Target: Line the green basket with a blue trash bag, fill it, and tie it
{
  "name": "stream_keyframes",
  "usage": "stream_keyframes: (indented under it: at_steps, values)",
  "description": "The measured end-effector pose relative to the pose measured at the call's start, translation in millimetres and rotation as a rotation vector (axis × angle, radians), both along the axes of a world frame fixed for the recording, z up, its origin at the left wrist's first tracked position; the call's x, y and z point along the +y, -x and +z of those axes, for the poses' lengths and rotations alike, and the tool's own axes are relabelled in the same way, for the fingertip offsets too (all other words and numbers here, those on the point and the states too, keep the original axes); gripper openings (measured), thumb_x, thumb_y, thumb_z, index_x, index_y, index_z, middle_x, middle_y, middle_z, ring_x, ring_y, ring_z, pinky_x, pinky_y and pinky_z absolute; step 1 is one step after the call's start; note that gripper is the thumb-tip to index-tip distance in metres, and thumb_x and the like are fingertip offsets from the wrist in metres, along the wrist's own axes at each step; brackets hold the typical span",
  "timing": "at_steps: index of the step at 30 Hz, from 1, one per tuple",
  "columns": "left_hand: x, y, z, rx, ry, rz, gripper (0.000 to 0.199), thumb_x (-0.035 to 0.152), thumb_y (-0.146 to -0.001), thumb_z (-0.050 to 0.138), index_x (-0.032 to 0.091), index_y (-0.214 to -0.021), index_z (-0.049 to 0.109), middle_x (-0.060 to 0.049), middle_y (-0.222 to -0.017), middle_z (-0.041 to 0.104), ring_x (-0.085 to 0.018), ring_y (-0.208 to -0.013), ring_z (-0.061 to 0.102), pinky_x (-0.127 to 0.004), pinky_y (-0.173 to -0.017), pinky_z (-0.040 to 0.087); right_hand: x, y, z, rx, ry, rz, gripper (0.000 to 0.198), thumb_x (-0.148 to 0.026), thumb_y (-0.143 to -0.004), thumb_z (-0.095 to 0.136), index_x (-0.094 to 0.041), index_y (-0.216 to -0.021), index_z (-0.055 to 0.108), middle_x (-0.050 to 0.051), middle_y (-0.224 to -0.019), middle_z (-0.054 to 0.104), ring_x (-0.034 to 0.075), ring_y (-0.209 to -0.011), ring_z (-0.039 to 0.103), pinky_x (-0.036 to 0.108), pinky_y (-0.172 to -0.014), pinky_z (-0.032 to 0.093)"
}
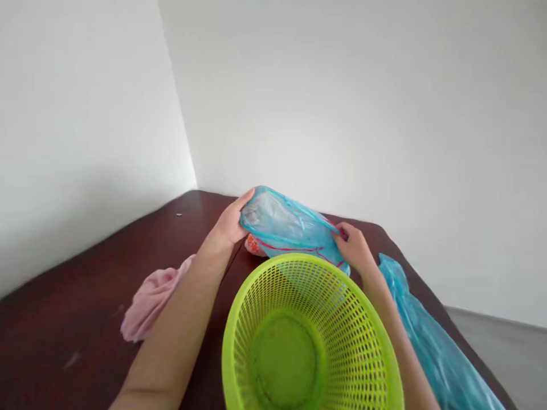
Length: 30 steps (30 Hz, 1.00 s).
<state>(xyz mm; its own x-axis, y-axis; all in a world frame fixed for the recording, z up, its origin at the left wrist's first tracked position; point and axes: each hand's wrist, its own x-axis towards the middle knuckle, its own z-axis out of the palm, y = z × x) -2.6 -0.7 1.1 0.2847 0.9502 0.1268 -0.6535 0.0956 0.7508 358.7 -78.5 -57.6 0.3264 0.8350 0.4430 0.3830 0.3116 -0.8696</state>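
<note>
A translucent blue plastic bag (294, 219) with a red drawstring is stretched between my two hands behind the basket, its mouth spread apart. My left hand (234, 221) grips the bag's edge on the left. On the right, my right hand (352, 245) pinches the rim near the red string. In front of the bag is a lime-green plastic basket (228, 359) with mesh walls, tilted so that its bare inside faces me. Part of an orange-and-white patterned item (253, 246) peeks out under the bag; I cannot make out what it is.
A crumpled pink cloth (149, 302) lies left of my left forearm. Along the right edge of the dark brown table (85, 319) stretches more blue plastic (436, 336). A tiny white object (179, 214) is near the back left. White walls (342, 102) meet behind the table.
</note>
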Motion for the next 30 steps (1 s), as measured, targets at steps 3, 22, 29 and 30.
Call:
stream_keyframes:
  at_steps: [3, 22, 29, 30]
  values:
    - [-2, 7, 1.9, -0.033, -0.096, -0.009, 0.035, 0.031, -0.101, 0.089, 0.019, -0.134, 0.087, -0.005, -0.099, 0.091, -0.022, -0.081, 0.088, -0.031, -0.076, 0.073, 1, -9, 6, 0.289, -0.122, -0.120, 0.032, -0.051, -0.079, 0.082, -0.026, -0.095, 0.072, -0.005, -0.081, 0.069, 0.018, -0.076, 0.059, 0.031, -0.072, 0.045]
    - [-12, -17, 1.7, 0.188, -0.296, -0.002, 0.019, 0.023, -0.085, 0.085, 0.017, -0.103, 0.088, -0.004, -0.097, 0.083, -0.018, -0.082, 0.073, -0.024, -0.075, 0.060, -55, 29, 52, 0.181, -0.007, 0.684, 0.016, -0.041, -0.108, 0.072, -0.028, -0.111, 0.081, 0.009, -0.116, 0.090, 0.029, -0.108, 0.087, 0.053, -0.107, 0.070]
    - [-15, -20, 5.4, 0.167, -0.304, 0.084, 0.015, 0.025, -0.080, 0.082, 0.018, -0.094, 0.085, -0.003, -0.090, 0.078, -0.017, -0.078, 0.067, -0.025, -0.070, 0.055, -22, 35, 23, -0.710, 0.499, 0.353, 0.037, -0.015, -0.111, 0.048, -0.020, -0.110, 0.085, 0.013, -0.125, 0.091, 0.026, -0.118, 0.085, 0.036, -0.109, 0.062]
    - [-16, -18, 7.1, 0.173, -0.313, 0.094, 0.014, 0.025, -0.081, 0.081, 0.019, -0.093, 0.084, -0.003, -0.089, 0.076, -0.017, -0.077, 0.066, -0.025, -0.069, 0.054, -22, 33, 20, -0.760, 0.514, 0.274, 0.035, -0.016, -0.112, 0.050, -0.019, -0.111, 0.086, 0.017, -0.126, 0.091, 0.028, -0.119, 0.084, 0.038, -0.109, 0.060]
